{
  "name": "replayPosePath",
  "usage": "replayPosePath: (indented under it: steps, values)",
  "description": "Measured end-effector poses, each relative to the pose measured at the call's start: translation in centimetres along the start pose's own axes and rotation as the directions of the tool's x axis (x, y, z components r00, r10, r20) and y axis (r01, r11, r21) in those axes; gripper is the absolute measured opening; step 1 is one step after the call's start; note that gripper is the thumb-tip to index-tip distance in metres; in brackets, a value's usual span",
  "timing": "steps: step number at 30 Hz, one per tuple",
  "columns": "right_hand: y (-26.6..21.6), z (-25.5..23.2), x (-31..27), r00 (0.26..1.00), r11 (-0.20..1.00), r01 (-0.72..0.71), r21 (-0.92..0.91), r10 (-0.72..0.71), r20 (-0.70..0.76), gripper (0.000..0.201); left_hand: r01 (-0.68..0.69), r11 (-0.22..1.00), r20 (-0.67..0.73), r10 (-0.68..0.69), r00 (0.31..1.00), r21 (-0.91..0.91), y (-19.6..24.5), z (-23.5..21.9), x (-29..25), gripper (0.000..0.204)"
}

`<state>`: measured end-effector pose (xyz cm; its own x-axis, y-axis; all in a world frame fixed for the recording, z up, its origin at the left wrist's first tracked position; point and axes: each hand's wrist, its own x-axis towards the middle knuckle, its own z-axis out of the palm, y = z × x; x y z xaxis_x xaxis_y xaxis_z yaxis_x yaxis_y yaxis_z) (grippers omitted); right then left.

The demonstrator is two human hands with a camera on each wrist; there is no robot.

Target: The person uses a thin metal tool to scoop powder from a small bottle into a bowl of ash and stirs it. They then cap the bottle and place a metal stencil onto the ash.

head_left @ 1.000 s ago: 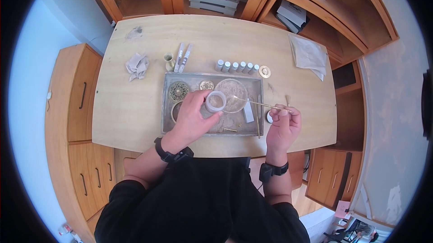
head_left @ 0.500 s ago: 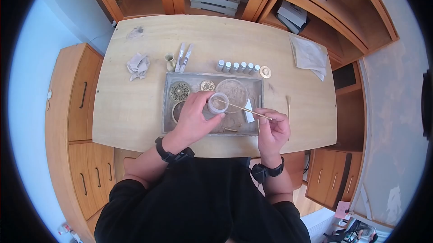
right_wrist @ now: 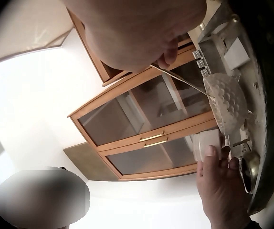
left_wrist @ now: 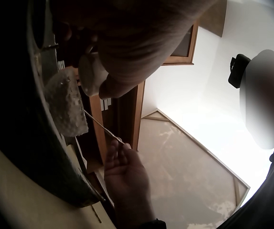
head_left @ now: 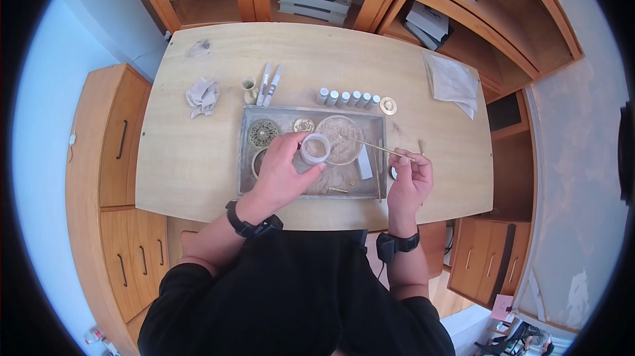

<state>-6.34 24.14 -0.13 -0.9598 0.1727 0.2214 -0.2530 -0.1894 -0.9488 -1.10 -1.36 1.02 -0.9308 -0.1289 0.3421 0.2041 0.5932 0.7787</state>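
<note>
My left hand [head_left: 281,171] grips a small translucent jar [head_left: 317,152] with pale powder in it, held above the grey tray [head_left: 311,188]. Between thumb and fingers my right hand [head_left: 411,185] pinches a long thin brass spoon [head_left: 380,148]. Its far end reaches over the powder in a clear glass bowl [right_wrist: 228,106] with a scale-patterned wall. The jar is just left of this bowl in the head view. An openwork brass lid [head_left: 263,134] and a patterned brass disc [head_left: 303,124] lie in the tray. Part of a brass ring is hidden behind my left hand.
A white block [head_left: 365,163] and a brass rod [head_left: 379,181] lie at the tray's right side. Behind the tray stand several small vials [head_left: 344,99], a brass vase [head_left: 249,90] and two tubes [head_left: 272,85]. Crumpled tissue [head_left: 202,97] lies left, a cloth [head_left: 453,85] far right.
The spoon's tip went from over the bowl into the jar, then back over the bowl. My right hand moved left, then right again. My left hand shifted only slightly.
</note>
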Motion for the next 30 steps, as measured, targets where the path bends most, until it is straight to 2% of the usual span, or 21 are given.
replayPosePath:
  steps: [8, 14, 20, 26, 30]
  values:
    - [0.8, -0.3, -0.2, 1.0, 1.0, 0.005, 0.007, -0.005, 0.004, 0.008, -0.001, 1.0, 0.008, 0.001, 1.0, -0.002, 0.2, 0.0, 0.0, 0.056]
    - [0.2, -0.3, 0.0, 0.994, 0.995, -0.086, 0.04, 0.089, -0.064, 0.01, -0.011, 1.0, 0.005, 0.011, 1.0, 0.008, 0.1, 0.0, -0.1, 0.057]
    - [-0.9, 0.0, 0.2, 0.996, 0.977, -0.047, 0.207, 0.061, -0.064, 0.009, -0.007, 1.0, 0.02, 0.007, 1.0, 0.001, 0.1, 0.0, 0.0, 0.057]
    - [-2.5, 1.2, -0.3, 0.999, 0.952, -0.02, 0.307, 0.005, 0.049, 0.008, -0.013, 1.0, 0.028, 0.013, 1.0, -0.003, 0.3, 0.1, -0.1, 0.058]
    - [-2.5, 2.0, -1.2, 0.989, 0.985, 0.016, 0.17, -0.04, 0.139, 0.01, -0.011, 1.0, 0.032, 0.012, 0.999, -0.018, 0.3, 0.0, -0.1, 0.059]
